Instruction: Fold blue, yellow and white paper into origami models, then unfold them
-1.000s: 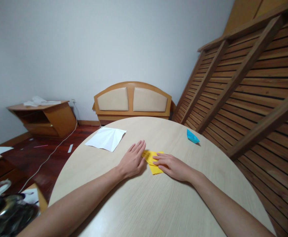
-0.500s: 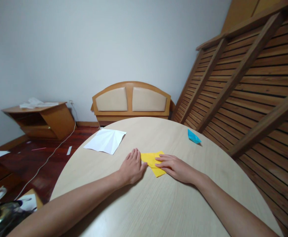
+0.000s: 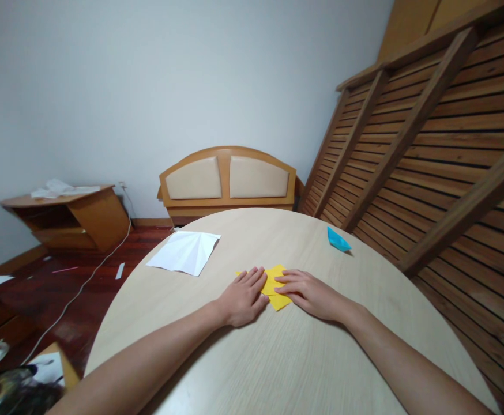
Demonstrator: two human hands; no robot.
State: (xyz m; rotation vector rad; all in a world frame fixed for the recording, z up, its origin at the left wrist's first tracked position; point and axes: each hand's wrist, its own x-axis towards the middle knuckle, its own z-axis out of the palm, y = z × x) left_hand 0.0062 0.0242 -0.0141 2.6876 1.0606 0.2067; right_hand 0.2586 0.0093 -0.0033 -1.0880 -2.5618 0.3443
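Observation:
A folded yellow sheet of paper lies flat on the round table. My left hand rests palm down over its left part, fingers stretched out and covering much of it; a yellow corner peeks out beyond the fingertips. On the right part lie the fingertips of my right hand, the fingers extended and slightly apart. Between the two hands a fold edge and a lower flap of the paper show. The rest of its outline is hidden beneath the hands.
A creased white sheet lies at the table's far left. Toward the far right edge sits a small blue folded paper boat. Behind the table stands a headboard, and a slatted wooden frame leans along the right.
My left hand has slid right, from the paper's left edge onto the yellow paper, covering more of it. My right hand stays nearly in place. The view has shifted slightly.

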